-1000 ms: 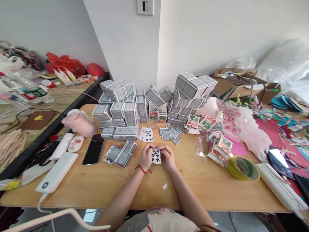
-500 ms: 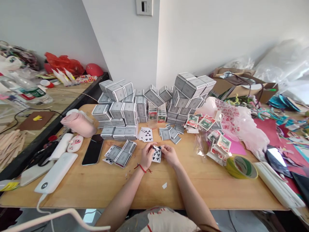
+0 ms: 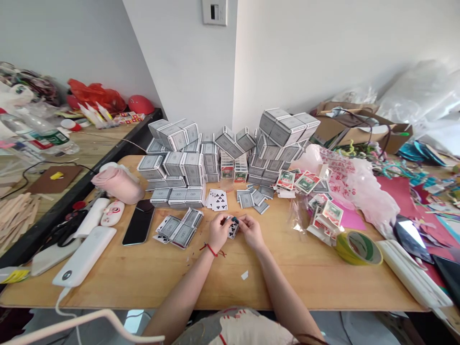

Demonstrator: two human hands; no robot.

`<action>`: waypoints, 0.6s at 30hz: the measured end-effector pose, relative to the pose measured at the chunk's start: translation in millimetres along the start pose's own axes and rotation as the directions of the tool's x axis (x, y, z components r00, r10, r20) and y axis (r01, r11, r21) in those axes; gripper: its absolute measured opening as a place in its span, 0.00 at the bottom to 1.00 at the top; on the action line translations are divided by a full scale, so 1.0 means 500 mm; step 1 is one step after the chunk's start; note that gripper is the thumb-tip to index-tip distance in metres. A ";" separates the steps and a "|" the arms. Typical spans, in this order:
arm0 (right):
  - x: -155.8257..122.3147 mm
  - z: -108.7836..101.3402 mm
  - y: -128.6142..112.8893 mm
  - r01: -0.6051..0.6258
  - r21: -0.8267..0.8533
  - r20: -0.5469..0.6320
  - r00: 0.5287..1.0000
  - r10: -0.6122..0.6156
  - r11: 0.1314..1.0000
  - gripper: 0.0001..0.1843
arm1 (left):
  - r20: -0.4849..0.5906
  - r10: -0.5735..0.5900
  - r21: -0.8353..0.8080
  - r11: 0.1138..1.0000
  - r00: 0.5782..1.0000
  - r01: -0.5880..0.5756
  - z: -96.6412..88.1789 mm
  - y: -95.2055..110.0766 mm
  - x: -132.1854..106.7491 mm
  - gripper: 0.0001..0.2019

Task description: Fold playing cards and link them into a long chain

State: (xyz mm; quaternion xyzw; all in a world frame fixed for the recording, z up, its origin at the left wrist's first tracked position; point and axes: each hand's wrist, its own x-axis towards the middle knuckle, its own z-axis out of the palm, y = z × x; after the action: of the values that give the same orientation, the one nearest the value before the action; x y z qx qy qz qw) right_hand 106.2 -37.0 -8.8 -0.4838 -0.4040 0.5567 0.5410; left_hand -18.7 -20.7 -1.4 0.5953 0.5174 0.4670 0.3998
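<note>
Both hands meet over the middle of the wooden table around a playing card (image 3: pixel 233 229) with black clubs on its face. My left hand (image 3: pixel 218 230), with a red string bracelet at the wrist, pinches the card's left side. On the card's upper right edge my right hand (image 3: pixel 251 232) has its thumb and fingers closed. The fingers hide part of the card. Just beyond lie face-up playing cards (image 3: pixel 217 199) and a loose spread of grey-backed cards (image 3: pixel 252 197). Left of my hands rests a group of joined grey card pieces (image 3: pixel 181 229).
Stacked blocks built of grey playing cards (image 3: pixel 183 167) stand at the back. Opened card boxes (image 3: pixel 328 215) and a roll of yellow tape (image 3: pixel 359 247) lie to the right. A phone (image 3: pixel 138 223) and a white power bank (image 3: pixel 84 256) lie left. A paper scrap (image 3: pixel 245 275) sits near the front.
The card in my hands has tilted and less of its face shows. My right hand has come slightly closer to my left, its fingertips now over the card's top.
</note>
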 end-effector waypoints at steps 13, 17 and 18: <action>0.000 -0.013 -0.017 0.163 -0.470 -0.062 0.974 -0.217 0.867 0.08 | -0.003 -0.105 0.130 0.986 0.994 0.105 0.032 -0.013 0.028 0.11; 0.017 -0.014 -0.010 0.157 -0.380 -0.066 0.978 -0.196 0.912 0.08 | 0.035 -0.145 0.047 0.989 0.989 0.144 0.024 -0.019 0.047 0.13; 0.021 -0.014 -0.006 0.147 -0.348 -0.060 0.982 -0.178 0.926 0.08 | 0.053 -0.153 0.027 0.988 0.987 0.152 0.021 -0.020 0.050 0.14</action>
State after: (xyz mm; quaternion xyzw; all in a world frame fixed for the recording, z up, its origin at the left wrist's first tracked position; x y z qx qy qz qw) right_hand 114.4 -26.7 -8.2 -0.5600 -0.5085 0.4086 0.5107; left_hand -10.3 5.8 -10.1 0.5711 0.5555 0.4125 0.4417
